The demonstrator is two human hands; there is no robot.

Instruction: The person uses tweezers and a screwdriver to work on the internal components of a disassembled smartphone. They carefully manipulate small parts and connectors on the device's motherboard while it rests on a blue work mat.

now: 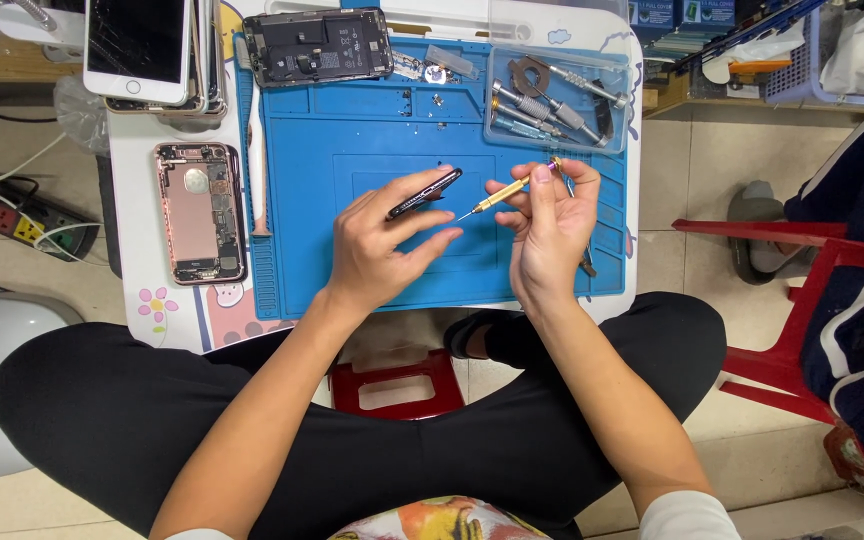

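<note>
This looks like a small phone repair shop. A blue work mat [372,150] covers the low white surface [142,250]. Opened phones [199,212] with their insides showing lie at nine and twelve o'clock. A clear tray of screwdrivers [555,100] sits at one o'clock. A stack of phones [142,45] with cracked glass waits at eleven o'clock.

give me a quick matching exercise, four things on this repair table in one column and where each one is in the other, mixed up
Things:
1. dark phone
2. gold screwdriver
3. pink opened phone
4. clear tool tray

Places:
A. on the white table, left of the blue mat
B. far right corner of the mat
C. held on edge in the left hand
D. in the right hand, tip towards the dark phone

Pairs: 1-C, 2-D, 3-A, 4-B
</note>
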